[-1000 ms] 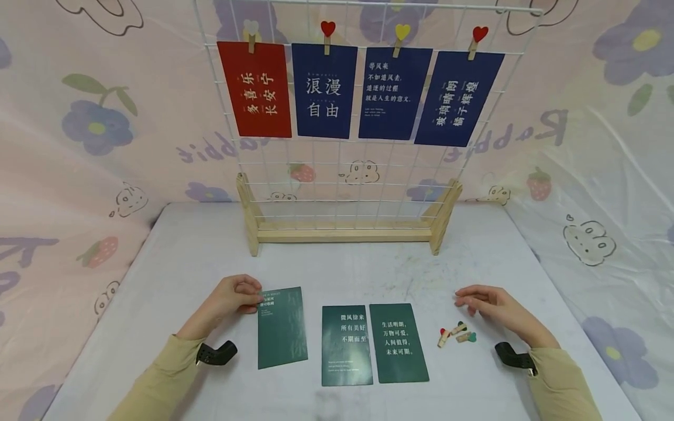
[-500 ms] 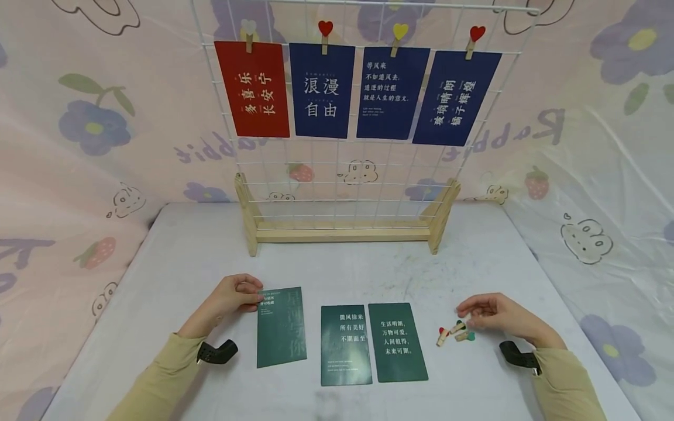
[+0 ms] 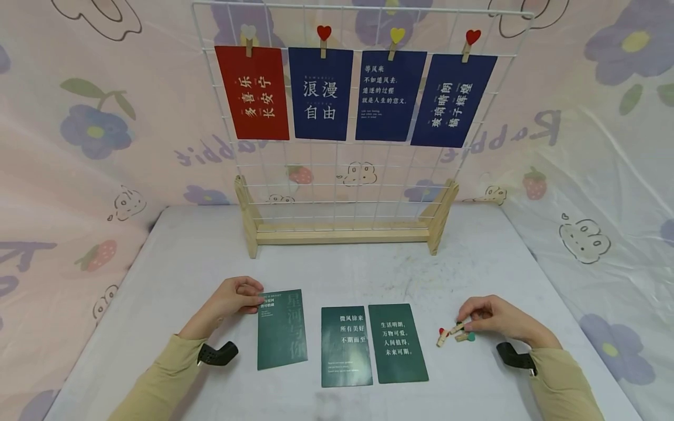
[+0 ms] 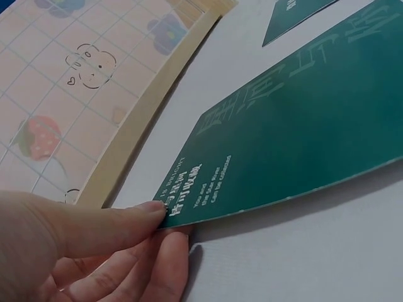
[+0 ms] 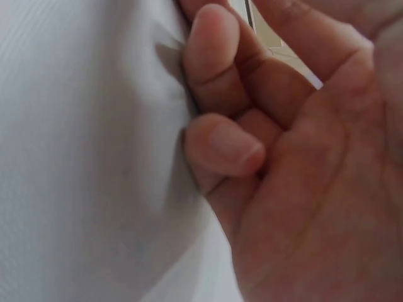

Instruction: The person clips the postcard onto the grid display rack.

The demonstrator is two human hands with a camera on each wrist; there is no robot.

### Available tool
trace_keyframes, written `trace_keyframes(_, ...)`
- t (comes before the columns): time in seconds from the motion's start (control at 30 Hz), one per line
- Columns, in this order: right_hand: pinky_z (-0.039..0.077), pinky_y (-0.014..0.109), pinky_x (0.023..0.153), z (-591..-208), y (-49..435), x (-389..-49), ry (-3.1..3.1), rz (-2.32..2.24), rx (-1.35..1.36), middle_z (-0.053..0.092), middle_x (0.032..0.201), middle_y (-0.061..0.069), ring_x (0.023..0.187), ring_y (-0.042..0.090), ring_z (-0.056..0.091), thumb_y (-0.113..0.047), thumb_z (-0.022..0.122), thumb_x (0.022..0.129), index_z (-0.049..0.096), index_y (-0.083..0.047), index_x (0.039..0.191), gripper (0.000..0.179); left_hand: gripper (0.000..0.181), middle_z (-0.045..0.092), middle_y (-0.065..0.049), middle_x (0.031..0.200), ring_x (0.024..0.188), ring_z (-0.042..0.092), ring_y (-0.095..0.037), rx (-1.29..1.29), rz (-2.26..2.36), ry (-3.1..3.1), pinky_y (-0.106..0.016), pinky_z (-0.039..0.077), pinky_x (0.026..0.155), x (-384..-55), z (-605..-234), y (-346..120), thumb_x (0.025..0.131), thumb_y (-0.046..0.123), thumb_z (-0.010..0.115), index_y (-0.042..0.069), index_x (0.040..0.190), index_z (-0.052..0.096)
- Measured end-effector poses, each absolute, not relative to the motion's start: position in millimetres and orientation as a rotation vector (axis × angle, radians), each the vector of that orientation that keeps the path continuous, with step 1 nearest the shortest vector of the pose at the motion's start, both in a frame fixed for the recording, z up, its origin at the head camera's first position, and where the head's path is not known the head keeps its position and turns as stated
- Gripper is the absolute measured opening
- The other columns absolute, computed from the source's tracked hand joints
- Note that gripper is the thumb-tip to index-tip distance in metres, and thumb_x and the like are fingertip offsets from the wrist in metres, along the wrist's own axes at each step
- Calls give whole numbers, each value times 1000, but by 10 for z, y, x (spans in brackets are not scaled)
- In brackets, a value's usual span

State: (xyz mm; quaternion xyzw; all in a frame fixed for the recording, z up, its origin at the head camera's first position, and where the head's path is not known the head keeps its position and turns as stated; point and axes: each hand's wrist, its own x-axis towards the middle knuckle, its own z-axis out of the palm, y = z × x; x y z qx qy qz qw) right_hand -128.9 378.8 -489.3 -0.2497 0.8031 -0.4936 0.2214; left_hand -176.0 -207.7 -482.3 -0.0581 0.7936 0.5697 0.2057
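Note:
My left hand [image 3: 235, 299] pinches the upper left corner of a green card [image 3: 281, 336] between thumb and fingers. In the left wrist view the thumb lies on top of that card [image 4: 296, 132], whose near edge is raised off the white table. My right hand [image 3: 500, 320] has its thumb and index finger around a small wooden clothespin [image 3: 457, 328] with a dark green heart. Beside it lie a red-heart clothespin [image 3: 443, 337] and a green-heart clothespin [image 3: 464, 337]. The right wrist view shows curled fingers [image 5: 223, 148] against the tabletop, with the pinch hidden.
Two more green cards, a middle one [image 3: 346, 351] and a right one [image 3: 398, 345], lie flat on the table [image 3: 337, 275]. Behind stands a white wire grid in a wooden base [image 3: 342, 236]. A red card [image 3: 255, 120] and several blue cards hang from it by heart clothespins.
My right hand has come down onto the clothespins, and its thumb and index finger have closed on one. The left hand keeps its hold on the card almost without moving.

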Motion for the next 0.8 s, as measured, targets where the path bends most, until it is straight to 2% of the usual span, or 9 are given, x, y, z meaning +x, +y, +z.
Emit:
trace_keyframes(0.2, 43, 29, 55, -4902, 3786, -1293, 2224, -1372, -736, 61, 94, 17, 66, 15, 48, -1, 68, 87, 68, 0, 99, 12, 32, 63, -7, 79, 66, 63, -16, -154, 1596, 2209, -29, 58, 61, -1773, -4852, -2087, 82, -2, 72, -8, 110, 57)
trace_keyframes(0.43, 50, 23, 68, -4895, 3768, -1295, 2265, -1337, -697, 65, 98, 12, 83, 11, 59, -5, 67, 88, 70, -4, 97, 9, 32, 63, -8, 81, 67, 62, -16, -164, 1595, 2208, -29, 58, 62, -1772, -4846, -2086, 82, -1, 73, -7, 110, 58)
trace_keyframes(0.8, 51, 22, 71, -4856, 3736, -1309, 2420, -1205, -431, 70, 96, 3, 84, 7, 61, -20, 66, 91, 73, -9, 98, 15, 31, 63, -8, 82, 68, 62, -16, -163, 1588, 2217, -28, 58, 63, -1764, -4841, -2078, 83, -1, 72, -7, 110, 57)
